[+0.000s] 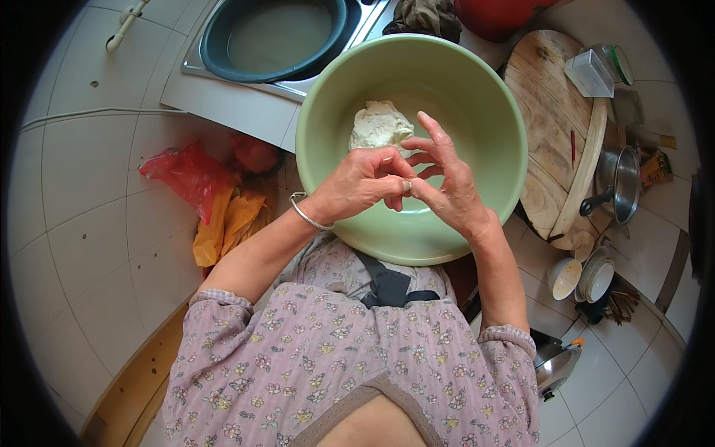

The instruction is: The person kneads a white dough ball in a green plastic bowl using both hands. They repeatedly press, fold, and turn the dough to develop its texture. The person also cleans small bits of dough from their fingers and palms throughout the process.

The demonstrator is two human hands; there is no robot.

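Note:
A lump of pale, rough-surfaced dough [381, 126] rests in a large light-green plastic basin [410, 248], towards its far left side. Over the basin, nearer to me than the dough, my hands meet. The thumb and fingers of my left hand [366, 179] pinch the tip of my right thumb. My right hand [447, 173] holds no object, and its fingers are spread and curved. Small whitish bits cling to the fingers of my right hand. A light-coloured bangle [301, 211] circles my left wrist. The fingers partly cover the dough's near edge.
Beyond the basin to the left, a dark tub of cloudy water [279, 33] sits at a metal sink. Wooden boards [550, 112], a steel saucepan [617, 184] and stacked bowls [595, 279] are on the right. Red [187, 170] and orange plastic bags [234, 223] lie left.

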